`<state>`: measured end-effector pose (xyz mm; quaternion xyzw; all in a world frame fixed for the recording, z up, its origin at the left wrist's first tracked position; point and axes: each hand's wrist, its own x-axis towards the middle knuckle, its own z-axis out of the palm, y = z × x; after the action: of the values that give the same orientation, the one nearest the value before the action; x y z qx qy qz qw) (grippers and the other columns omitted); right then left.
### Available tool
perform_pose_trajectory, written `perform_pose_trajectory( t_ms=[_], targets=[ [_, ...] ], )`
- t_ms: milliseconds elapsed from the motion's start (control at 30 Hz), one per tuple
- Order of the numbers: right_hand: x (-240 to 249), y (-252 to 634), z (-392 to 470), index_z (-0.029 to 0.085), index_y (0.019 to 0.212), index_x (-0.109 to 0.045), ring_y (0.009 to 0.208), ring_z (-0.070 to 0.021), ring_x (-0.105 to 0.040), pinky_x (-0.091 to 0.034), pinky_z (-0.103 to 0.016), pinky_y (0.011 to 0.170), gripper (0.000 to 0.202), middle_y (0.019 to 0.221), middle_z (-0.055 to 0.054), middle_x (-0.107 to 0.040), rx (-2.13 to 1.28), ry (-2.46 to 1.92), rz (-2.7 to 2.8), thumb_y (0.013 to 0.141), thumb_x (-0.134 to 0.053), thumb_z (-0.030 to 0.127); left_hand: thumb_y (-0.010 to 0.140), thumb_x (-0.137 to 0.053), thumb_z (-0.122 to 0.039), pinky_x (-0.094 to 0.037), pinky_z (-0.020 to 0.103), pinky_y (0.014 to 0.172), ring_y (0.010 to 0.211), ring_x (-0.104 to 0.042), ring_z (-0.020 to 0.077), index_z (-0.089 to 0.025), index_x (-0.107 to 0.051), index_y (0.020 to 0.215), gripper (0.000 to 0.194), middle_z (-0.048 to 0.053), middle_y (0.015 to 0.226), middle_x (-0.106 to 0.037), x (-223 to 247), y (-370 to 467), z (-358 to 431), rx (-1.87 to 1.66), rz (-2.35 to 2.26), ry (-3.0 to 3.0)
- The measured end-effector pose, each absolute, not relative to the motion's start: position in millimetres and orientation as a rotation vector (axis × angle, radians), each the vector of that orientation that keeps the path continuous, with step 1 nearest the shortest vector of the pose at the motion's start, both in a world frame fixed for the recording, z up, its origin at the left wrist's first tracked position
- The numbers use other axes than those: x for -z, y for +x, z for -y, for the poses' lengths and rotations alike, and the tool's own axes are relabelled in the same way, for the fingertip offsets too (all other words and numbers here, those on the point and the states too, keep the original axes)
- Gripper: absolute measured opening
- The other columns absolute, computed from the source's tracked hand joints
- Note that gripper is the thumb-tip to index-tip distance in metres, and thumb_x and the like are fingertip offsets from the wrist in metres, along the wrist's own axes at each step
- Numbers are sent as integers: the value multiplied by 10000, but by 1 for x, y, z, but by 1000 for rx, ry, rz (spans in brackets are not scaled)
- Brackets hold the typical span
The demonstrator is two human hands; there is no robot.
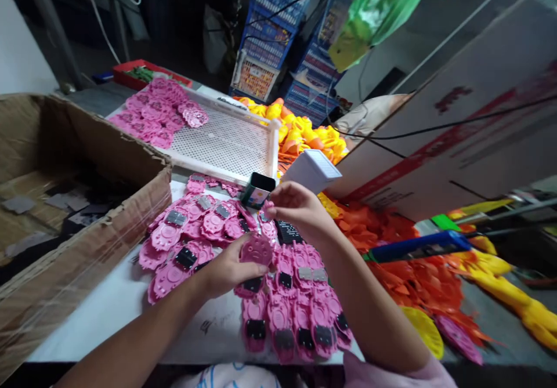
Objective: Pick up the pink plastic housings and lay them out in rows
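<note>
My left hand (pixel 228 269) grips a round pink plastic part (pixel 256 250) over a spread of like pink parts (pixel 198 234) on the white tabletop (pixel 108 312). Many of these carry small black or grey inserts. My right hand (pixel 298 209) hovers above the far side of the spread with its fingers pinched together near a small dark open-topped container (pixel 256 189); whether anything sits between the fingertips is too small to tell. Rows of finished-looking pink pieces (pixel 300 318) lie near the table's front edge.
A large open cardboard box (pixel 87 162) stands at the left. Behind sits a white perforated tray (pixel 226 141) holding more pink parts (pixel 152 112). Orange and yellow plastic pieces (pixel 400 260) pile up at the right under a tilted cardboard sheet (pixel 470 115).
</note>
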<state>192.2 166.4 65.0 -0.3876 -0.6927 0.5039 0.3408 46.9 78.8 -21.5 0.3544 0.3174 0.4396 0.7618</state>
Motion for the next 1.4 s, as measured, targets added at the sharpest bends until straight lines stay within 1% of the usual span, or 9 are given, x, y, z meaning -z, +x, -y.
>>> perform_pose_trajectory(
  t_ms=[133, 233, 433, 533, 700, 833, 1133, 1267, 1400],
  targets=[
    [-51, 228, -99, 216, 853, -694, 573, -87, -627, -553, -208, 548, 270, 713, 22, -662, -1475, -879, 1249, 614, -819, 207, 662, -720, -264, -487, 267, 433, 525, -642, 181, -189, -490, 1031, 441, 30, 782, -686, 18, 48, -77, -922, -628, 721],
    [-35, 240, -62, 245, 858, -731, 566, -106, -644, -566, -215, 520, 221, 700, 13, -662, -1339, -837, 1074, 652, -807, 228, 716, -668, -343, -484, 274, 375, 536, -662, 219, -201, -451, 1104, 467, 32, 793, -679, 18, 49, -76, -906, -559, 642],
    [-1, 245, -26, 228, 871, -745, 611, -130, -653, -564, -218, 529, 240, 795, -37, -692, -999, -893, 1099, 643, -818, 245, 822, -539, -488, -419, 226, 367, 444, -590, 153, -142, -569, 1029, 405, 30, 663, -643, 5, 66, -63, -908, -450, 702],
    [6, 244, -14, 239, 923, -729, 712, -147, -653, -563, -240, 609, 241, 818, -44, -688, -720, -872, 1283, 697, -768, 164, 847, -523, -483, -422, 214, 421, 505, -590, 138, -141, -602, 956, 368, 30, 681, -638, 2, 82, -41, -937, -516, 758],
    [15, 238, 10, 239, 989, -690, 779, -155, -620, -542, -268, 678, 275, 844, -41, -627, -314, -851, 1559, 756, -684, 95, 867, -553, -313, -454, 215, 638, 726, -593, 128, -153, -623, 927, 185, 37, 880, -658, 19, 97, 10, -1030, -613, 782],
    [32, 233, 30, 230, 994, -672, 755, -164, -620, -546, -270, 638, 237, 841, -51, -613, -341, -851, 1623, 785, -654, 118, 876, -544, -272, -456, 239, 733, 833, -607, 150, -174, -632, 997, 178, 39, 940, -673, 32, 95, 40, -1031, -676, 663],
    [48, 223, 48, 227, 1047, -643, 782, -151, -614, -550, -257, 696, 285, 866, -49, -605, -417, -757, 1626, 799, -631, 88, 870, -552, -343, -465, 312, 858, 983, -609, 219, -183, -650, 1082, 284, 87, 1094, -669, 46, 75, 66, -1022, -824, 723],
    [48, 220, 46, 220, 1039, -646, 788, -149, -613, -545, -249, 700, 289, 869, -49, -606, -394, -779, 1608, 794, -629, 67, 839, -579, -380, -476, 319, 828, 961, -612, 233, -165, -657, 1047, 309, 94, 1033, -683, 44, 76, 63, -1039, -853, 719],
    [49, 217, 42, 202, 1008, -649, 774, -154, -601, -541, -263, 681, 225, 841, -53, -595, -368, -805, 1627, 809, -629, 98, 821, -608, -398, -478, 281, 714, 803, -616, 191, -175, -661, 976, 277, 56, 873, -686, 41, 77, 58, -1020, -798, 661]
  ],
)
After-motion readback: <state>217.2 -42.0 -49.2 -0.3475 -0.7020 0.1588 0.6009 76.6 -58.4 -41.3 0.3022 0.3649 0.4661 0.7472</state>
